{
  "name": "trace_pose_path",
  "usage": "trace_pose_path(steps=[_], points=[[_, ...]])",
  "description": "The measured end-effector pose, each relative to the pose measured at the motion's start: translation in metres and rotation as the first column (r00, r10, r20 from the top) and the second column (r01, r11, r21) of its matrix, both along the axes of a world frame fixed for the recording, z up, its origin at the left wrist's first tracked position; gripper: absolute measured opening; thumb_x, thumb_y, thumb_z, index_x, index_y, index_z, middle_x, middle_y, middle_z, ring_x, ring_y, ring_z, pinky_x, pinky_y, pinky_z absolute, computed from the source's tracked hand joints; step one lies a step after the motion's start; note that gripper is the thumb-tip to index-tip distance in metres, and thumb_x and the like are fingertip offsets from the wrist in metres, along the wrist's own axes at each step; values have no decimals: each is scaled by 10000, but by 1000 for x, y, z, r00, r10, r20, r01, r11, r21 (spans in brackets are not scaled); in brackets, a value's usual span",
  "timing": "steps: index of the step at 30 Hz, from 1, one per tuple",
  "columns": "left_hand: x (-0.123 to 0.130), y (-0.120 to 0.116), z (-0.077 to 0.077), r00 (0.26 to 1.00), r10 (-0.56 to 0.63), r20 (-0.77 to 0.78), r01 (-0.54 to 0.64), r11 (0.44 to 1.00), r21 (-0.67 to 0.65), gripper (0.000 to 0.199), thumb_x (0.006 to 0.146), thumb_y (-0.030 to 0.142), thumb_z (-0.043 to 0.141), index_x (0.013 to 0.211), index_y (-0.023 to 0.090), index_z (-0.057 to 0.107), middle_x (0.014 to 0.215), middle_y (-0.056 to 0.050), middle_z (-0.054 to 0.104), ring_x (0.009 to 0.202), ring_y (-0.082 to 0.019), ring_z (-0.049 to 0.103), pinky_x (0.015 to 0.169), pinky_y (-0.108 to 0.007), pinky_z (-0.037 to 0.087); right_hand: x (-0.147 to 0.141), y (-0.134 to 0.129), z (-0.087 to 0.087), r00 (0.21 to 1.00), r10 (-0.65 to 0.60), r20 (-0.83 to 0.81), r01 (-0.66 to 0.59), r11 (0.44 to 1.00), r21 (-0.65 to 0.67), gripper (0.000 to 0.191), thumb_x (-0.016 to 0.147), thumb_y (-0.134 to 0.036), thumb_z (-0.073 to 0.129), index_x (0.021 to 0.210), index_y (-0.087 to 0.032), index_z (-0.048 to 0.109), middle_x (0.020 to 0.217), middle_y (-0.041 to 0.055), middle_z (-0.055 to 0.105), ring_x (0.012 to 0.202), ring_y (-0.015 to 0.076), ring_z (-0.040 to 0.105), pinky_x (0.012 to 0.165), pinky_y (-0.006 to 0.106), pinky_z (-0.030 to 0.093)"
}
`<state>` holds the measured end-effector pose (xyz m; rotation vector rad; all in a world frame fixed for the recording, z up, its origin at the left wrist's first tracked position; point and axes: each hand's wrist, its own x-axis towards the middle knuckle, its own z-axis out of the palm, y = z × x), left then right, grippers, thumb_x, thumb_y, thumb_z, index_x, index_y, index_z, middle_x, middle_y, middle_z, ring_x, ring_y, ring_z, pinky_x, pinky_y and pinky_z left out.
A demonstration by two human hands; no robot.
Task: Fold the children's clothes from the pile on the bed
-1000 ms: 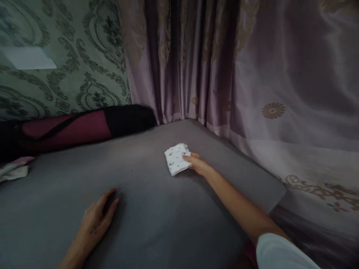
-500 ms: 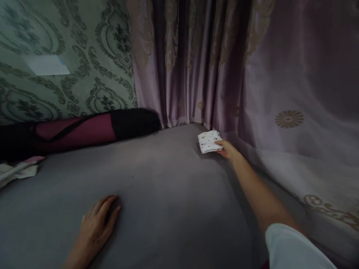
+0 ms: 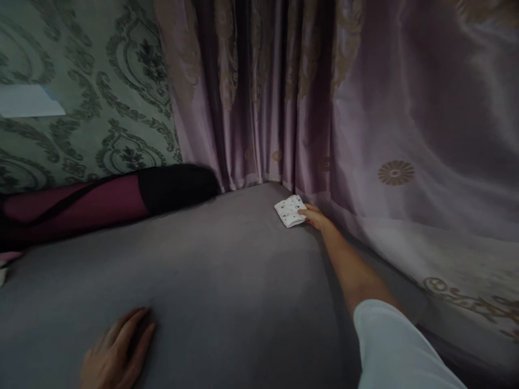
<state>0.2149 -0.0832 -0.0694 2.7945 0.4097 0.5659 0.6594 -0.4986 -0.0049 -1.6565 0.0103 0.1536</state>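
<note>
Stretched out toward the far corner of the bed, my right hand [image 3: 314, 216] grips the near right edge of a folded white cloth [image 3: 290, 210]. Small dark marks pattern the cloth, which is folded into a flat square. It is at or just over the grey sheet [image 3: 219, 270]; whether it touches, I cannot tell. My left hand [image 3: 117, 348] rests on the sheet at the lower left, fingers stretched and holding nothing, thumb a little apart.
Along the patterned green wall lies a long black and maroon bag [image 3: 109, 200]. Purple curtains [image 3: 259, 108] hang at the far end and right side of the bed. A white sheet of paper [image 3: 30, 101] is on the wall. Pink and white fabric [image 3: 10, 256] shows at the left edge.
My view has turned slightly right, so the bag and wall sit further left. The folded cloth in my right hand has tilted and sits closer to the sheet. My left hand still rests there.
</note>
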Motion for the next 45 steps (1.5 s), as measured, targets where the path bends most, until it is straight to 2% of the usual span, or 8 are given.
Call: trace_pose_path(steps=[9,17,22,27,34,38,42,45], points=[[1,0,-2,1000,13,-16,-13,1000,-5,429,855,560,452,1117,249,588,1156,-98,679,1016,-298,674,898,-468,534,11,3,1,999,22,39,-23,1000,7,490,715,-55,655,1195,-153,633,1016,68,742,766,138,681,775,278,546],[0,-1,0,1000,11,-28,-11,1000,11,429,863,550,444,1140,253,578,1158,-97,677,1028,-298,669,893,-467,534,23,3,-5,996,4,91,8,991,-134,408,699,-44,670,1096,-137,684,944,64,747,738,145,673,797,304,542],[1,-5,0,999,31,-11,-31,1000,4,454,857,568,420,1131,240,574,1149,-102,679,1009,-300,673,900,-470,529,31,4,-4,985,-24,171,73,956,-283,425,677,-55,686,1094,-130,680,994,71,738,840,158,674,872,333,522],[2,-8,3,998,58,-20,-59,998,-29,501,853,599,388,1121,221,579,1164,-118,670,1033,-309,662,931,-486,507,32,7,-9,963,-70,261,191,860,-473,510,701,-130,707,1203,-115,619,1155,127,685,1057,191,639,971,338,467],[1,-9,1,996,74,-53,-78,995,-67,518,846,605,386,1135,219,574,1204,-113,651,1063,-307,647,969,-487,482,12,8,1,943,-53,328,284,637,-716,426,872,-230,585,1273,-89,568,1256,204,621,1186,284,575,1008,382,424],[1,-8,-2,996,83,-35,-85,995,-55,508,844,613,384,1128,238,576,1180,-100,664,1046,-304,655,963,-482,490,2,22,14,916,84,393,287,549,-785,422,992,-210,332,1343,-37,492,1370,239,526,1291,274,474,1085,398,318],[2,-7,1,996,71,-47,-72,997,-27,503,840,606,399,1132,239,582,1175,-96,669,1047,-303,660,929,-463,517,-3,45,16,876,310,370,192,480,-856,483,1011,-387,356,1436,-172,438,1553,109,354,1440,254,241,1181,454,96],[1,-8,5,998,54,-31,-55,998,-25,484,851,591,397,1132,239,575,1170,-100,673,1038,-292,667,927,-450,522,-5,53,7,882,371,289,114,427,-897,558,997,-505,343,1463,-207,413,1577,104,307,1456,302,183,1159,560,77]])
